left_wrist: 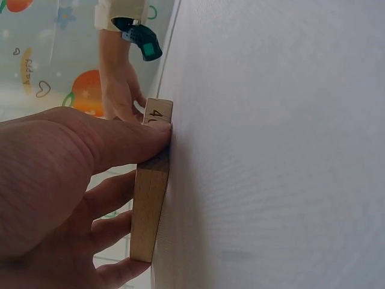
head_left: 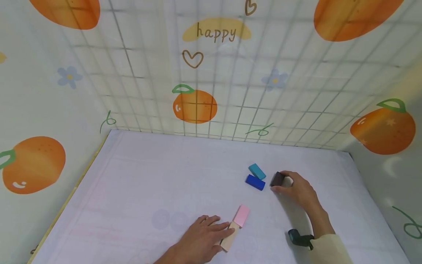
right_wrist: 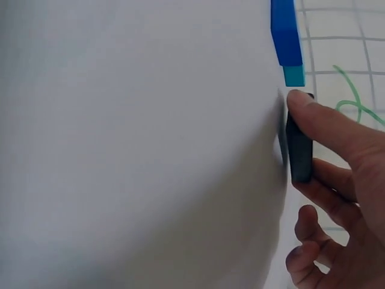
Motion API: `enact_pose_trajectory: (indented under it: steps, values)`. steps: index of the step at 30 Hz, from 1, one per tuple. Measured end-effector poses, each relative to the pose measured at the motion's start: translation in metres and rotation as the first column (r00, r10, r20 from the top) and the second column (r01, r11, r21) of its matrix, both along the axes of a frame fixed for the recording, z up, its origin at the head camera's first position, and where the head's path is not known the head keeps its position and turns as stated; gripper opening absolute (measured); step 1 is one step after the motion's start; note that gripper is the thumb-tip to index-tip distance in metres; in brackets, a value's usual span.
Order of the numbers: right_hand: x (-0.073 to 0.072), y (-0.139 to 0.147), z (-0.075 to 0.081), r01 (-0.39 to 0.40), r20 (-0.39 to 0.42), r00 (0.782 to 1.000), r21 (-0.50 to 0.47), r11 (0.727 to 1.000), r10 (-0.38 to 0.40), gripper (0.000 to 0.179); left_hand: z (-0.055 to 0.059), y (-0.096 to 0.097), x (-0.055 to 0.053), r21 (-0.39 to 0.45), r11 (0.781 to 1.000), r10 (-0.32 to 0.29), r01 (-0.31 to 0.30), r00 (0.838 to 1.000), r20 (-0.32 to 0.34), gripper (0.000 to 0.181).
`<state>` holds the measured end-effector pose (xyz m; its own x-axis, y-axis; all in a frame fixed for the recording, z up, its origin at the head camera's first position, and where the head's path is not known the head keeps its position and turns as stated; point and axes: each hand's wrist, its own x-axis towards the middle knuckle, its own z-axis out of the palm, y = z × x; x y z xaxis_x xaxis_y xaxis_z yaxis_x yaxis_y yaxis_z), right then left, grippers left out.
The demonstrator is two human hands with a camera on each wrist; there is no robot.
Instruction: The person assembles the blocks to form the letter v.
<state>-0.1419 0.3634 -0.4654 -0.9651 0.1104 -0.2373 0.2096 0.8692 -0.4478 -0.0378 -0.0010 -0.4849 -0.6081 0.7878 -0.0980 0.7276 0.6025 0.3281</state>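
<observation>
My right hand [head_left: 301,192] pinches a black block [head_left: 277,179] between thumb and fingers, at the right of the white tabletop. The same black block [right_wrist: 300,153] shows dark and tilted in the right wrist view, close to the surface. To its left lie a dark blue block [head_left: 255,182] and a teal block [head_left: 257,171], close together. Nearer the front, my left hand [head_left: 206,240] holds a plain wooden block [head_left: 229,236], thumb and fingers on its sides. Markings like a 4 show on wood [left_wrist: 157,111] by the thumb. A pink block [head_left: 241,215] adjoins its far end.
A white tabletop [head_left: 148,176] carries all the blocks. Behind it rises a wire grid [head_left: 230,84] covered by a sheet printed with oranges. Printed sheeting [head_left: 33,110] also stands along the left side. A dark wrist camera [head_left: 300,239] sits at my right sleeve.
</observation>
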Motion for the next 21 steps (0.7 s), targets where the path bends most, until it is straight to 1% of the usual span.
enact_pose_trajectory:
  steps: [5,13,21]
  values:
    - [0.006,-0.002,0.002,-0.01,-0.012,1.0,0.017,1.0,0.01,0.088,0.0,-0.001,0.0,0.002,1.0,0.0,0.0,1.0,0.003,0.06]
    - [0.014,-0.01,0.008,-0.03,-0.02,0.999,0.034,0.999,0.03,0.085,0.0,0.0,-0.001,-0.001,1.0,0.001,-0.001,1.0,0.007,0.06]
    - [0.023,-0.017,0.008,-0.042,-0.014,0.999,0.044,0.998,0.042,0.088,0.003,0.002,-0.002,-0.028,0.999,0.023,-0.022,0.997,0.071,0.061]
